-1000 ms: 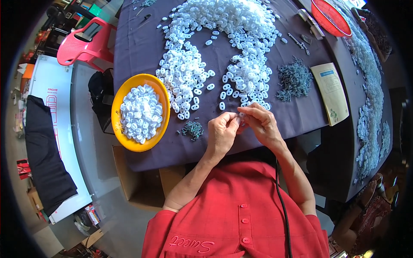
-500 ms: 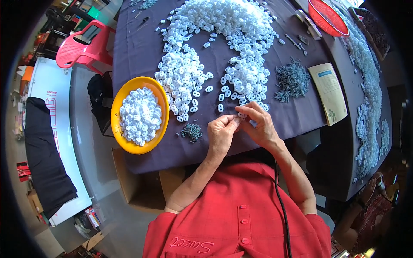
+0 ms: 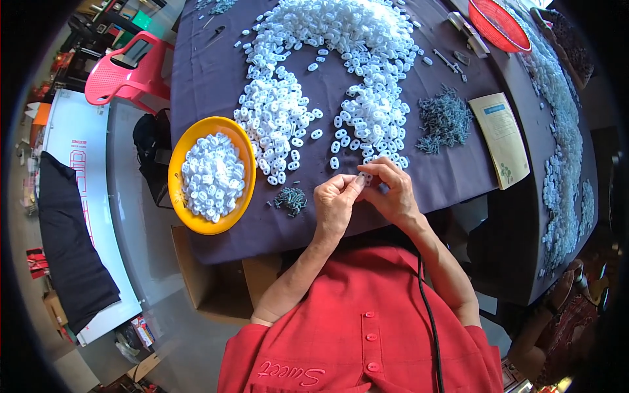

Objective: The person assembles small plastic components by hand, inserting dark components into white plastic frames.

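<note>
My left hand [image 3: 333,206] and my right hand [image 3: 397,196] meet over the table's near edge. Between their fingertips is a small white oval piece with two holes [image 3: 365,176], pinched by both and partly covered by the fingers. Just beyond my hands lies a large heap of the same white oval pieces [image 3: 377,114], which curves round like an arch. To the left of my left hand is a little pile of grey-green pin-like pieces [image 3: 290,201]. A bigger pile of such grey-green pieces [image 3: 445,120] lies to the right.
An orange bowl [image 3: 177,196] full of white pieces stands at the table's left edge. To the right are a tan packet [image 3: 499,141] and a red mesh basket [image 3: 501,29]. Another person's arm [image 3: 534,334] shows by a second table. A pink chair [image 3: 124,75] stands at left.
My hands stay together at nearly the same place, with small finger shifts around the white oval piece. The whole view has moved slightly. The piles and bowl look the same.
</note>
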The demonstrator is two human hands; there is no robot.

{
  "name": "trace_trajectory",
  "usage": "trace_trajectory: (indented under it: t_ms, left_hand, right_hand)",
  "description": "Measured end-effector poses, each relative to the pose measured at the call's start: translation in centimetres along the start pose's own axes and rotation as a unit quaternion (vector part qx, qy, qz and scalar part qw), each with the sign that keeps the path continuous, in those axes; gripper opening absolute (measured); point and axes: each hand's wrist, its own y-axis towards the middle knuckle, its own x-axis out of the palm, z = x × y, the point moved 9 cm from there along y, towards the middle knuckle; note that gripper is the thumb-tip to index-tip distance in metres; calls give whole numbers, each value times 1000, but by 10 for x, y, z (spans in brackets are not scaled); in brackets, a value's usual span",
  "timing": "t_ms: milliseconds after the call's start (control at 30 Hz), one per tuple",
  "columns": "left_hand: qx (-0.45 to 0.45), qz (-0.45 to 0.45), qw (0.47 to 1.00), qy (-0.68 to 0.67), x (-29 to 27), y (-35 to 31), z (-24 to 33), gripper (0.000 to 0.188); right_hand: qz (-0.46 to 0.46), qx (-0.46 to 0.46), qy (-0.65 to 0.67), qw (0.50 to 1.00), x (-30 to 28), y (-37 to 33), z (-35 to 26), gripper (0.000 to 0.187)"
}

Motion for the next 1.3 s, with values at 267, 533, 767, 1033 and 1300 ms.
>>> trace_trajectory:
  t_ms: [267,533,767,1033,1300]
  left_hand:
    - [-95,-38,995,-16,4,1,-12,18]
    - [-40,-12,999,3,1,0,-7,17]
    - [-19,5,1000,20,2,-2,-9,17]
    - [-1,32,998,-61,-4,0,-7,17]
    - [-1,38,999,-23,-7,-2,2,18]
  right_hand:
    - [-10,-18,2,1000,-2,-3,1,34]
    - [-1,10,25,1000,-2,-4,4,35]
    - [13,10,14,1000,-5,-6,5,34]
    - [106,38,66,991,-13,-10,7,27]
    - [71,186,183,963,4,-19,30,14]
